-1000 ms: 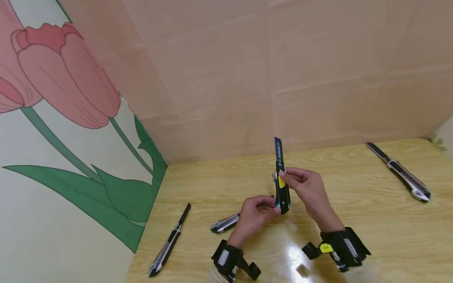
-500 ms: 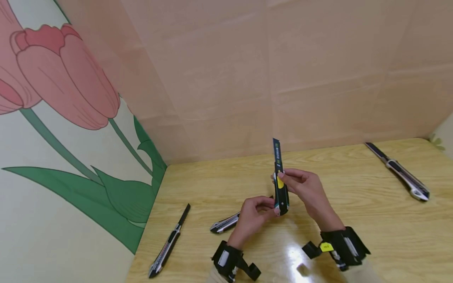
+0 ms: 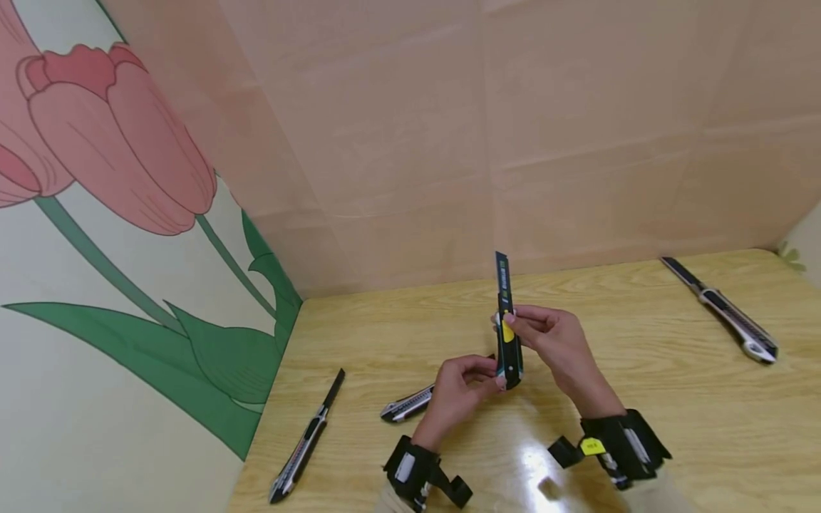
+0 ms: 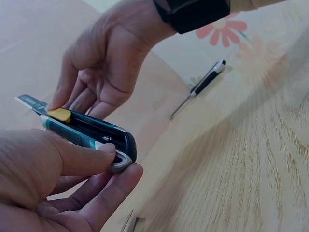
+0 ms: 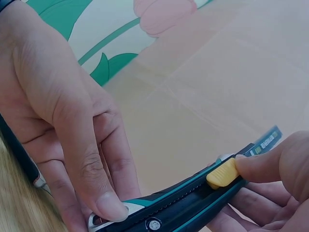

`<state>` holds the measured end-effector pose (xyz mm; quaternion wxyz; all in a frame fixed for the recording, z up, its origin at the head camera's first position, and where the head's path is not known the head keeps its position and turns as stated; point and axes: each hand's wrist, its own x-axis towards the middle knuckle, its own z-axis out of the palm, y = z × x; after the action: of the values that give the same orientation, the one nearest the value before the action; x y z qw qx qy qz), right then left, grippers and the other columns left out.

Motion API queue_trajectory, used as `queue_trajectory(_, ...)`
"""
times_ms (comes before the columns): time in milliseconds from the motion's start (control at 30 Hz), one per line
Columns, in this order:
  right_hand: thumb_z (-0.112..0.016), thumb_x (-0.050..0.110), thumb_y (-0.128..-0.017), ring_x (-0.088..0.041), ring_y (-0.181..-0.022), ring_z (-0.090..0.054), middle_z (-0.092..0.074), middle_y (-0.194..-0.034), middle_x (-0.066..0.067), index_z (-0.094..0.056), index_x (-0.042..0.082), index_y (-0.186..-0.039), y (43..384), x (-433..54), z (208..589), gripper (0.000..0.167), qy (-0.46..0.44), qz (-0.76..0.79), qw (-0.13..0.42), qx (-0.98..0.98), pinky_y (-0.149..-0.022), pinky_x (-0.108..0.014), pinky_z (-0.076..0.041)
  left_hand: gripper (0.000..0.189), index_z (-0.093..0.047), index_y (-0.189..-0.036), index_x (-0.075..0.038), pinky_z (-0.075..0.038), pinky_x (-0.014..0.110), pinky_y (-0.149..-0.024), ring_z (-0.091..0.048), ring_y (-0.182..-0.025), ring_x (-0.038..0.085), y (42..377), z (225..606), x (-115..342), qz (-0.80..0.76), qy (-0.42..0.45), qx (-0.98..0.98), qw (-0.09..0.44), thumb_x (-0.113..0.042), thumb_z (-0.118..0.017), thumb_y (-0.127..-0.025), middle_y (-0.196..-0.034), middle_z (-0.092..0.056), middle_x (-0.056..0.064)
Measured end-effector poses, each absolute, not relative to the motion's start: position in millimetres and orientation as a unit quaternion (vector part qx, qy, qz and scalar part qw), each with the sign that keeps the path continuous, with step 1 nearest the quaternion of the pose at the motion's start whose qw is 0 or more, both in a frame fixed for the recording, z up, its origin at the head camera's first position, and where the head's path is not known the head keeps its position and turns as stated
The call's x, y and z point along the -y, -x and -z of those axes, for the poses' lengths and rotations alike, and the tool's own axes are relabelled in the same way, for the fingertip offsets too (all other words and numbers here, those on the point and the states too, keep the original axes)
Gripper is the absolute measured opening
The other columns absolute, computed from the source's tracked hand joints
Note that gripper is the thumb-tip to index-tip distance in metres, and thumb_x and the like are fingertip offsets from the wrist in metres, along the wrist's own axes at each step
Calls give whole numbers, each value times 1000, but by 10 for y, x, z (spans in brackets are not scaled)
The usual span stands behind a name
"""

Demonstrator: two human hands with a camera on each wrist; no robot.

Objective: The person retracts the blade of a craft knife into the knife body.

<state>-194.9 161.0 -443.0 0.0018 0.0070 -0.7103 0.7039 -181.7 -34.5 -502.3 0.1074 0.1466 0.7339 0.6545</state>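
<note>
Both hands hold one utility knife [image 3: 511,360] up over the table, its blade extended and pointing away. It has a black and teal body with a yellow slider [image 5: 223,173]. My left hand [image 3: 458,395] pinches the butt end between thumb and fingers. Higher up, my right hand [image 3: 564,349] grips the body near the blade, and its thumb touches the slider's front end in the right wrist view. Behind the left hand lies a second, grey and black utility knife [image 3: 408,404], partly hidden by that hand.
Another utility knife [image 3: 300,456] lies at the table's left side, blade out. One more knife [image 3: 737,324] is at the far right. The wooden table [image 3: 385,320] meets a brown paper-like covering [image 3: 398,142] at the back and a tulip-painted wall [image 3: 122,142] at left.
The hands and the held knife stay almost still, with only a very slight shift of the knife. The slider and blade look the same throughout.
</note>
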Motion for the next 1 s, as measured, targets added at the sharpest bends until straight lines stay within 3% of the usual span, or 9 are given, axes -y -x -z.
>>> queue_trajectory(433,-68,31,-100,-13,-102,-72,-75,-114,-10,-65,-1,-131,1951,-1620,4448,45,-10,-691,0,723,-87,-26,-58,19,-75,-107,-6,-59,24,-80,-71,-87,11,1814,5030,346,-655,-145,-733,113,-4,-79,-88,-101,-73,0)
queue_trajectory(667,-70,42,-96,-14,-104,-72,-76,-112,-5,-69,4,-128,1961,-1597,4459,50,-5,-674,9,739,-85,-23,-57,20,-75,-107,-5,-59,25,-80,-71,-88,12,1814,5013,337,-663,-149,-725,113,-2,-79,-88,-99,-73,1)
queue_trajectory(1000,-68,43,-98,-15,-107,-70,-75,-114,-8,-67,5,-132,1963,-1592,4483,51,-1,-654,-19,756,-88,-24,-57,19,-75,-108,-3,-59,30,-83,-70,-87,13,1806,5001,332,-661,-158,-726,107,-1,-77,-89,-97,-72,2)
